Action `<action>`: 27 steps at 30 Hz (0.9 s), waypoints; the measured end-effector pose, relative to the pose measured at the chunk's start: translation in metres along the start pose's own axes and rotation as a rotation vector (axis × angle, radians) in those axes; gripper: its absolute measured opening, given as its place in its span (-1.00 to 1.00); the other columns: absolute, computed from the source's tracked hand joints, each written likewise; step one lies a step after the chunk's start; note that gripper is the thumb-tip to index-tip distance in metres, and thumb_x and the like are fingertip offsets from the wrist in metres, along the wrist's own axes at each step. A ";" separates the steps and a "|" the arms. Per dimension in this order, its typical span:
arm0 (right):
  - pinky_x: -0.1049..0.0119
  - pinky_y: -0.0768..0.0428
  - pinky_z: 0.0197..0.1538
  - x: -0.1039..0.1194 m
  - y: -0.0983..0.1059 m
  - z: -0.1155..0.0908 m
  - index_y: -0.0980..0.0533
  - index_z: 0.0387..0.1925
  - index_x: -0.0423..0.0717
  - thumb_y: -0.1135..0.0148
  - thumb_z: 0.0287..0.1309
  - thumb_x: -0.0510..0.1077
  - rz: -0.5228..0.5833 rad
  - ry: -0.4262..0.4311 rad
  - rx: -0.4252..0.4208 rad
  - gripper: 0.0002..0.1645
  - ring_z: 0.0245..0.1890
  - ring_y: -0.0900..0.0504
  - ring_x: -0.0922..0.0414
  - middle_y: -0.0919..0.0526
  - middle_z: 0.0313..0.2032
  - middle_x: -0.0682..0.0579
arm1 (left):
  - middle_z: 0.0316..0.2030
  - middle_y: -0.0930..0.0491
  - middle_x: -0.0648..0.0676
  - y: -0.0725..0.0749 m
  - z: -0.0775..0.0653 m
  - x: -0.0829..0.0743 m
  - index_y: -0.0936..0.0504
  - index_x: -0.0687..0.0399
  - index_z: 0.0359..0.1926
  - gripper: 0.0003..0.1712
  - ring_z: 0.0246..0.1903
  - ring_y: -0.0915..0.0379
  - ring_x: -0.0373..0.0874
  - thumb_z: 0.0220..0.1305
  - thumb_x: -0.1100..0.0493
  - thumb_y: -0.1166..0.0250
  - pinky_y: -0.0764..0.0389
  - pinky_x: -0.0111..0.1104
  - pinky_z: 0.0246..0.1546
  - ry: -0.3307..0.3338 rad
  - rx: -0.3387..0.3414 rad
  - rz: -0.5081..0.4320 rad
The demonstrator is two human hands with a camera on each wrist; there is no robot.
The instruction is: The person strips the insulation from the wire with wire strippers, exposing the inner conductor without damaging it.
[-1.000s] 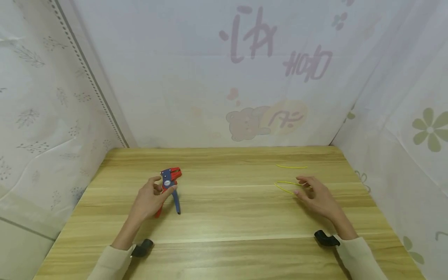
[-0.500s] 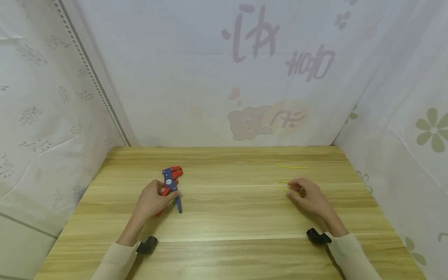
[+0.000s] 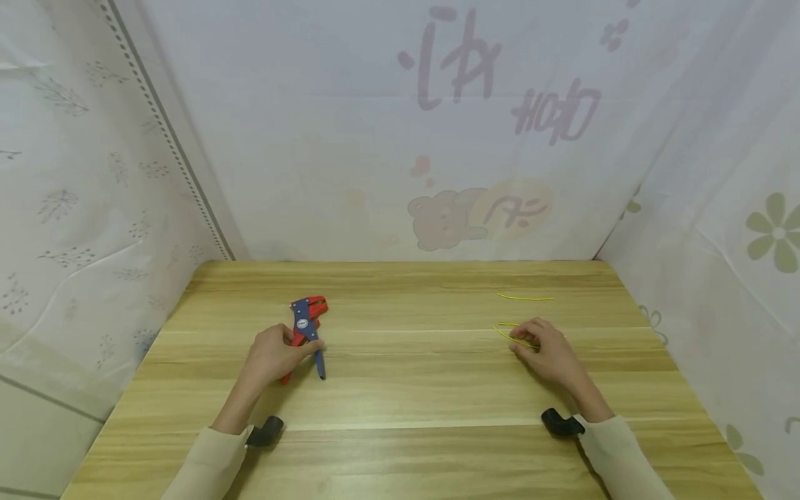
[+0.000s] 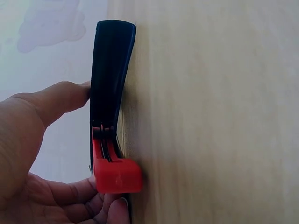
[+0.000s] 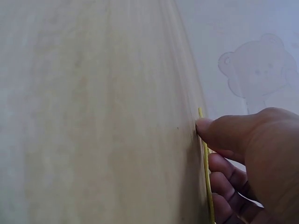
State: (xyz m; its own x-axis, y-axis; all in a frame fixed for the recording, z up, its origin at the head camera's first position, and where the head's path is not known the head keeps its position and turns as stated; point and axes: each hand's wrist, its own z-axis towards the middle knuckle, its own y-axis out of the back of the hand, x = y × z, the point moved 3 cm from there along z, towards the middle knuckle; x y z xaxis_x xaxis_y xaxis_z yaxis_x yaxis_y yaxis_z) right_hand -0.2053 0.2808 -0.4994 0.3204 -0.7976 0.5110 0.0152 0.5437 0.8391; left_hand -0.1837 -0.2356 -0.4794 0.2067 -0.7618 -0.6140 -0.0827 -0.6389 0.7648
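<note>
On the left of the table lies a wire stripper point(image 3: 303, 323) with a blue body and red jaws and handle. My left hand point(image 3: 269, 355) grips it by the handles, thumb against the blue one and fingers by the red one. The left wrist view shows the tool point(image 4: 111, 70) end-on, between thumb and curled fingers. At the right, my right hand point(image 3: 545, 353) rests over two thin yellow wires point(image 3: 502, 332). Its thumb and fingertips stand slightly apart, on either side of the nearer wire. In the right wrist view a yellow wire point(image 5: 207, 172) runs past the thumb tip. The wires' right ends are hidden.
A third yellow wire point(image 3: 525, 298) lies farther back on the wooden table point(image 3: 400, 389). Printed cloth point(image 3: 325, 139) hangs behind the table and along both sides. A black device point(image 3: 265, 432) sits at the left cuff, another point(image 3: 562, 423) at the right.
My left thumb and fingers have closed onto the stripper's handles. My right hand has moved left along the two wires and lower over them.
</note>
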 end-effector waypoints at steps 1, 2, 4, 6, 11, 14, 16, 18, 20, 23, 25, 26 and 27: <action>0.12 -0.66 -0.04 0.000 0.000 0.000 -0.65 -0.16 -0.04 -0.43 0.24 -0.16 0.005 -0.007 0.000 -0.85 -0.10 -0.61 0.07 -0.66 -0.13 0.03 | -0.46 -0.41 0.07 0.000 0.000 0.000 -0.48 0.27 -0.25 -0.27 -0.50 -0.34 -0.12 0.12 -0.33 -0.47 -0.33 -0.36 -0.59 0.003 0.002 0.002; 0.13 -0.67 -0.03 0.001 0.000 -0.001 -0.65 -0.17 -0.04 -0.42 0.24 -0.16 0.009 -0.012 0.001 -0.86 -0.11 -0.61 0.07 -0.65 -0.14 0.04 | -0.46 -0.42 0.07 0.000 0.000 0.000 -0.48 0.27 -0.25 -0.27 -0.50 -0.34 -0.11 0.12 -0.33 -0.47 -0.34 -0.36 -0.60 0.008 0.004 0.002; 0.15 -0.66 -0.04 0.001 0.000 -0.001 -0.64 -0.19 -0.02 -0.41 0.26 -0.17 0.016 -0.023 0.004 -0.89 -0.13 -0.59 0.10 -0.65 -0.16 0.05 | -0.45 -0.43 0.08 0.000 0.000 0.000 -0.48 0.27 -0.25 -0.27 -0.49 -0.35 -0.11 0.11 -0.33 -0.48 -0.35 -0.36 -0.59 0.016 0.007 0.000; 0.16 -0.65 -0.06 0.002 0.000 -0.001 -0.63 -0.22 -0.01 -0.40 0.26 -0.18 0.023 -0.024 0.005 -0.91 -0.15 -0.57 0.12 -0.64 -0.20 0.07 | -0.44 -0.45 0.08 0.000 0.000 0.000 -0.48 0.27 -0.24 -0.27 -0.49 -0.36 -0.11 0.12 -0.33 -0.47 -0.36 -0.36 -0.59 0.024 0.013 -0.006; 0.22 -0.58 -0.11 0.003 -0.002 0.000 -0.62 -0.28 0.02 -0.39 0.27 -0.21 0.006 -0.012 -0.006 -0.92 -0.20 -0.51 0.16 -0.60 -0.29 0.11 | -0.41 -0.44 0.10 0.001 0.001 -0.001 -0.49 0.29 -0.21 -0.25 -0.49 -0.35 -0.11 0.11 -0.34 -0.47 -0.36 -0.36 -0.58 0.053 0.033 -0.020; 0.26 -0.52 -0.13 0.003 -0.004 0.001 -0.61 -0.31 0.03 -0.37 0.28 -0.23 -0.008 -0.003 -0.010 -0.91 -0.22 -0.48 0.16 -0.58 -0.32 0.12 | -0.38 -0.47 0.12 0.003 0.002 -0.002 -0.50 0.30 -0.19 -0.21 -0.46 -0.37 -0.09 0.08 -0.36 -0.48 -0.37 -0.36 -0.57 0.077 0.044 -0.014; 0.27 -0.49 -0.15 0.003 -0.005 0.001 -0.61 -0.32 0.02 -0.37 0.27 -0.24 -0.014 0.004 -0.013 -0.90 -0.24 -0.47 0.15 -0.58 -0.33 0.12 | -0.35 -0.49 0.13 0.003 0.003 -0.002 -0.51 0.31 -0.17 -0.20 -0.44 -0.38 -0.08 0.06 -0.37 -0.49 -0.38 -0.36 -0.56 0.091 0.050 -0.011; 0.28 -0.47 -0.15 0.003 -0.006 0.002 -0.61 -0.32 0.01 -0.37 0.27 -0.24 -0.022 0.011 -0.017 -0.90 -0.24 -0.46 0.15 -0.57 -0.34 0.12 | -0.33 -0.49 0.13 0.004 0.004 -0.002 -0.51 0.30 -0.16 -0.19 -0.43 -0.39 -0.08 0.05 -0.38 -0.49 -0.38 -0.37 -0.55 0.108 0.053 -0.011; 0.28 -0.45 -0.15 0.003 -0.006 0.003 -0.60 -0.32 0.01 -0.37 0.27 -0.24 -0.028 0.015 -0.017 -0.90 -0.24 -0.46 0.15 -0.57 -0.34 0.13 | -0.34 -0.48 0.12 0.004 0.004 -0.002 -0.51 0.28 -0.16 -0.18 -0.44 -0.38 -0.09 0.03 -0.39 -0.49 -0.37 -0.37 -0.55 0.120 0.054 -0.015; 0.27 -0.44 -0.16 0.004 -0.006 0.004 -0.60 -0.32 -0.01 -0.36 0.28 -0.24 -0.027 0.015 -0.012 -0.91 -0.25 -0.44 0.13 -0.55 -0.34 0.12 | -0.37 -0.45 0.08 0.004 0.004 -0.001 -0.50 0.25 -0.20 -0.19 -0.46 -0.36 -0.11 0.01 -0.41 -0.49 -0.34 -0.37 -0.56 0.128 0.049 -0.016; 0.27 -0.43 -0.16 0.004 -0.006 0.004 -0.59 -0.31 -0.04 -0.34 0.30 -0.23 -0.028 0.013 -0.004 -0.93 -0.25 -0.43 0.13 -0.54 -0.34 0.11 | -0.38 -0.44 0.08 0.003 0.004 -0.001 -0.48 0.24 -0.22 -0.20 -0.46 -0.35 -0.11 0.01 -0.40 -0.49 -0.34 -0.37 -0.56 0.121 0.045 -0.024; 0.27 -0.43 -0.17 0.005 -0.006 0.004 -0.59 -0.31 -0.05 -0.34 0.31 -0.23 -0.029 0.013 -0.001 -0.94 -0.25 -0.43 0.12 -0.54 -0.34 0.10 | -0.38 -0.44 0.07 0.002 0.005 -0.001 -0.47 0.23 -0.22 -0.20 -0.46 -0.35 -0.11 0.01 -0.40 -0.49 -0.33 -0.37 -0.56 0.116 0.044 -0.026; 0.27 -0.42 -0.17 0.005 -0.006 0.004 -0.59 -0.31 -0.07 -0.33 0.31 -0.23 -0.032 0.012 0.001 -0.94 -0.26 -0.42 0.12 -0.53 -0.35 0.10 | -0.38 -0.43 0.07 0.002 0.005 -0.001 -0.46 0.22 -0.22 -0.20 -0.46 -0.35 -0.11 0.02 -0.40 -0.49 -0.33 -0.37 -0.55 0.110 0.042 -0.031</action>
State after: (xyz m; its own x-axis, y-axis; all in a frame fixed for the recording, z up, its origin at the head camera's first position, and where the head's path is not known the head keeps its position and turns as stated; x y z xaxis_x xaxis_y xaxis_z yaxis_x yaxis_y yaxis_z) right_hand -0.2080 0.2727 -0.5016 0.3313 -0.8113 0.4817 0.0246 0.5178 0.8551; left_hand -0.1893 -0.2363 -0.4783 0.3157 -0.7268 -0.6100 -0.1151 -0.6675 0.7357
